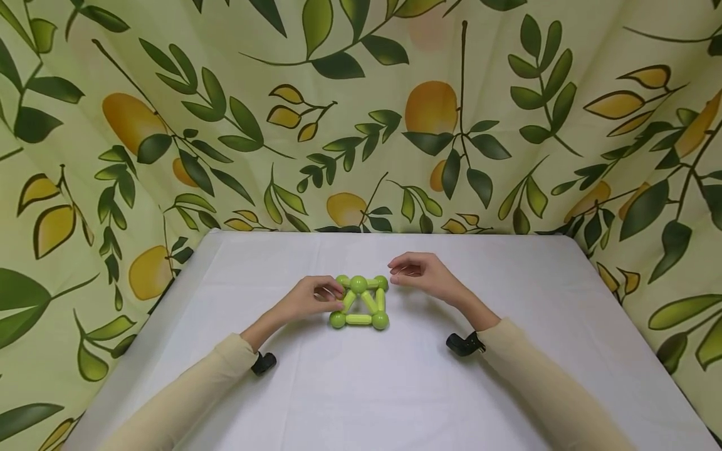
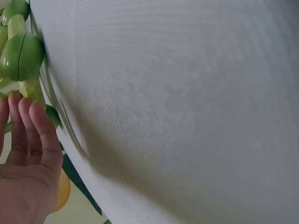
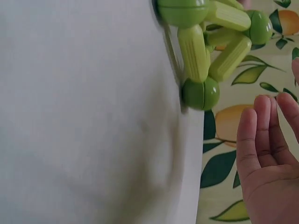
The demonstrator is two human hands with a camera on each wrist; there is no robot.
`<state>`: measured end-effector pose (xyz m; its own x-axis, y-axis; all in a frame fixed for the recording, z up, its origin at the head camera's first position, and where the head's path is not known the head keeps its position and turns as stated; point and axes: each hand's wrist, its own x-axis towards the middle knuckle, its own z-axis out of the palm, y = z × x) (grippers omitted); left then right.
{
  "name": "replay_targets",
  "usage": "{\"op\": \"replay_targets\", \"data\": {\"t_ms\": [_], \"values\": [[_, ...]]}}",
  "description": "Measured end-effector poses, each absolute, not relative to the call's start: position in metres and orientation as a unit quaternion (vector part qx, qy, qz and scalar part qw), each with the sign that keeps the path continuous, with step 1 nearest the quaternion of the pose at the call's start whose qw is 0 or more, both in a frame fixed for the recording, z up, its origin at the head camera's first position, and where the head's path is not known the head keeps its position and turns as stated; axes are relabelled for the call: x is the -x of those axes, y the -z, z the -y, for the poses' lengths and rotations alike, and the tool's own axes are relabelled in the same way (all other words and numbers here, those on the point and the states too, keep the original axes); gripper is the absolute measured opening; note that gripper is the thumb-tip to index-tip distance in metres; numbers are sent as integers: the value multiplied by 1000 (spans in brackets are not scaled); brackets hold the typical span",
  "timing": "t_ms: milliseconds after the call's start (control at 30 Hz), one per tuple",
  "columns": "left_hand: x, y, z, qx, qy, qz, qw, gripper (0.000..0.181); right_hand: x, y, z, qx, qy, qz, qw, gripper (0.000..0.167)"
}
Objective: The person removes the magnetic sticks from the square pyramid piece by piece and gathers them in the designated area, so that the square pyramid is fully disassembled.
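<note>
A pyramid of green balls and lighter green rods (image 1: 359,319), like a magnetic building set, stands on the white-covered table. My left hand (image 1: 309,295) is at its left side, thumb and fingertips close to the rod and balls there. In the left wrist view the fingers (image 2: 45,126) look fairly straight beside a rod; whether they touch it I cannot tell. Off the pyramid's back right corner, my right hand (image 1: 424,274) hovers with nothing in it. The right wrist view shows its fingers (image 3: 249,135) extended, apart from the nearest ball (image 3: 195,94).
White cloth covers the table (image 1: 361,388), whose far edge meets a hanging curtain (image 1: 372,144) printed with leaves and oranges. Each wrist wears a small black camera, one at the left cuff (image 1: 264,363) and another at the right cuff (image 1: 465,344).
</note>
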<state>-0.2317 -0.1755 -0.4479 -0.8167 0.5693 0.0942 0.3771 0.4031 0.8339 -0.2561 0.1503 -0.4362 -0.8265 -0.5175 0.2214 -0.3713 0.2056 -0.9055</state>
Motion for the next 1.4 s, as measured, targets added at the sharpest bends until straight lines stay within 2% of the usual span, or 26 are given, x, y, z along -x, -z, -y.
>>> {"op": "replay_targets", "data": {"t_ms": [267, 567, 1400], "values": [[234, 450, 172, -302, -455, -831, 101, 21, 259, 436, -122, 326, 577, -744, 79, 32], [232, 450, 172, -298, -447, -834, 125, 16, 261, 435, -100, 344, 562, -745, 103, 39], [235, 448, 171, -313, -417, -844, 122, 20, 264, 438, -87, 374, 518, -763, 98, 36]]}}
